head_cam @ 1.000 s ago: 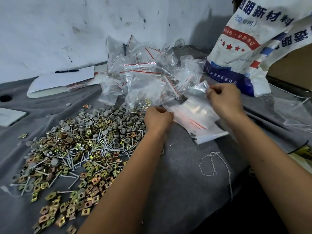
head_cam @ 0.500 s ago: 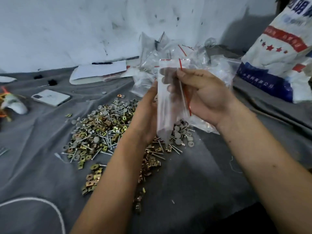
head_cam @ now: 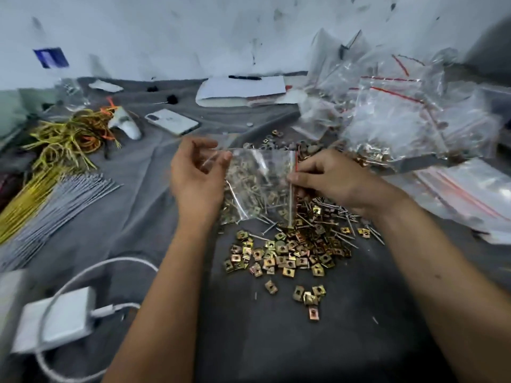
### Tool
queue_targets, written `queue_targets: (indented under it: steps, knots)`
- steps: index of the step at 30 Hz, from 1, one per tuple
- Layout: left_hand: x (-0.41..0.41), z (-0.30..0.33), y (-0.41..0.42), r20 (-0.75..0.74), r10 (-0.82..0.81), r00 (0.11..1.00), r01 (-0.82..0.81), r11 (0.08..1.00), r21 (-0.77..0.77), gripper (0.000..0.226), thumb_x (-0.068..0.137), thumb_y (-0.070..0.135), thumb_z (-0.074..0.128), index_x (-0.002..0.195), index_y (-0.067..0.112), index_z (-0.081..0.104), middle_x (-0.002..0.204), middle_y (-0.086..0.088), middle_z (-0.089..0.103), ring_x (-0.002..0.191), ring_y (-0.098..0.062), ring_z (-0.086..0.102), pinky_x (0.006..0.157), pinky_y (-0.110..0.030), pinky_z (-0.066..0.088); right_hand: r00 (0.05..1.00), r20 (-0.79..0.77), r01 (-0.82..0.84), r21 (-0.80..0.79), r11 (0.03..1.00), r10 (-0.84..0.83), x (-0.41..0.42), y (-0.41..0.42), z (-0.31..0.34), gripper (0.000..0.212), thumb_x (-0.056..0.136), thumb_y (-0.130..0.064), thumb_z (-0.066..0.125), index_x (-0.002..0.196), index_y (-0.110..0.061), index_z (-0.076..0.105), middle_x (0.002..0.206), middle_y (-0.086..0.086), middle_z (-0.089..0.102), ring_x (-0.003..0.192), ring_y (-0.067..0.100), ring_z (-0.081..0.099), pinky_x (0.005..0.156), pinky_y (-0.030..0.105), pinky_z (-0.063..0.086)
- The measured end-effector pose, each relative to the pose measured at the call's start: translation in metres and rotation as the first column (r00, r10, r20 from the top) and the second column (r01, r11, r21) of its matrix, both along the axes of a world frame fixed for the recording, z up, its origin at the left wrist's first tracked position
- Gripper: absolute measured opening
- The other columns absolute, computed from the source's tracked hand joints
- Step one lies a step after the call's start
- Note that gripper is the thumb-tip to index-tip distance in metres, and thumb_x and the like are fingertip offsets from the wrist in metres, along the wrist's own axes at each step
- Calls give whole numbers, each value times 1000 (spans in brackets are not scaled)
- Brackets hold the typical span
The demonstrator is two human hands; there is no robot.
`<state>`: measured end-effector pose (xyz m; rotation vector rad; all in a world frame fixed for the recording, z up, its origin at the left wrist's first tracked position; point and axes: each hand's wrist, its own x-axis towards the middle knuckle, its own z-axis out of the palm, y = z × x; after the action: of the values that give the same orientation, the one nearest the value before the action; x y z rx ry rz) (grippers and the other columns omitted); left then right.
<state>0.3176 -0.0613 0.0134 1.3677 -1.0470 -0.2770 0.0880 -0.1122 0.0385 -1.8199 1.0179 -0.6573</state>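
We record the left fingertips [head_cam: 225, 159] curled and pinching the upper left corner of a clear zip bag [head_cam: 258, 183]. The view is blurred there, so we cannot tell the exact grip. The right fingertips [head_cam: 292, 178] are closed tight on the bag's red-striped edge, at 3 o'clock of the bag. The left hand [head_cam: 195, 178] and right hand [head_cam: 331, 179] hold the bag stretched between them, just above centre frame and raised over the grey cloth [head_cam: 276, 341].

Through the film we see metal parts, but cannot tell if they lie inside or behind it. A pile of square clips and nails [head_cam: 290, 252] lies at 6 o'clock of the bag. A heap of filled bags [head_cam: 401, 120] sits at 2 o'clock, a phone [head_cam: 171, 121] at 11 o'clock, yellow ties [head_cam: 69, 134] at 9 o'clock, and a white charger [head_cam: 55, 319] at 8 o'clock.
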Motion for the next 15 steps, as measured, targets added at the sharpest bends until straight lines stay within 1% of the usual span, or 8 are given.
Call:
queue_targets:
  steps: [1, 3, 5, 7, 8, 11, 13, 15]
  knots:
    - [-4, -2, 0, 113, 76, 991, -75, 997, -14, 24, 92, 23, 79, 110, 16, 64, 100, -1, 69, 91, -18, 65, 81, -47, 58, 999, 43, -28, 17, 999, 27, 0, -1, -4, 17, 95, -19, 69, 88, -7, 80, 72, 12, 70, 64, 14, 63, 63, 25, 53]
    - [-14, -5, 1, 373, 308, 875, -287, 951, -114, 39, 94, 36, 75, 118, 9, 62, 114, -9, 64, 106, -26, 56, 92, -43, 48, 991, 134, -3, 13, 1000, 1, 0, -4, -13, 17, 95, -17, 69, 85, -14, 82, 67, 4, 70, 60, 11, 61, 59, 22, 52]
    - [-31, -4, 3, 469, 415, 780, -328, 908, -260, 42, 91, 35, 76, 116, 4, 63, 119, -17, 58, 111, -31, 50, 97, -31, 37, 970, 226, 92, -20, 996, -85, 0, -7, -23, 17, 94, -17, 71, 82, -22, 83, 65, 3, 70, 55, 8, 57, 53, 20, 49]
    - [-51, -7, 3, 517, 288, 806, -147, 944, -295, 30, 90, 26, 77, 106, 4, 65, 111, -15, 59, 102, -21, 50, 93, -13, 32, 943, 299, 162, -39, 986, -143, 1, -5, -29, 11, 88, -27, 76, 83, -19, 82, 70, 11, 72, 54, 10, 56, 50, 22, 47]
    - [-59, -9, 3, 536, 150, 830, -23, 971, -237, 27, 90, 25, 78, 103, 4, 65, 107, -11, 59, 95, -15, 50, 86, -10, 35, 932, 327, 180, -50, 982, -154, 3, -4, -32, 14, 84, -33, 77, 82, -20, 82, 71, 13, 72, 53, 11, 56, 49, 23, 46]
    - [-72, -14, 0, 535, -188, 823, 229, 973, -9, 32, 89, 30, 81, 102, 8, 63, 102, -2, 60, 83, -13, 55, 70, -19, 46, 890, 413, 228, -37, 973, -193, 7, -1, -36, 11, 84, -32, 80, 77, -23, 82, 68, 5, 74, 53, 8, 60, 47, 19, 46]
    - [-74, -16, -1, 489, -253, 835, 280, 960, 18, 35, 84, 33, 85, 102, 11, 64, 96, 2, 64, 82, -12, 61, 71, -26, 52, 868, 444, 254, -16, 967, -221, 8, -2, -38, 17, 82, -32, 82, 73, -18, 80, 65, 4, 72, 51, 13, 59, 45, 20, 44]
    - [-72, -17, -1, 432, -285, 855, 308, 951, 19, 38, 78, 33, 90, 100, 12, 67, 91, 5, 68, 79, -7, 65, 70, -23, 54, 856, 455, 277, -5, 961, -244, 7, -2, -40, 26, 79, -37, 84, 68, -15, 76, 62, 10, 69, 49, 19, 54, 42, 23, 42]
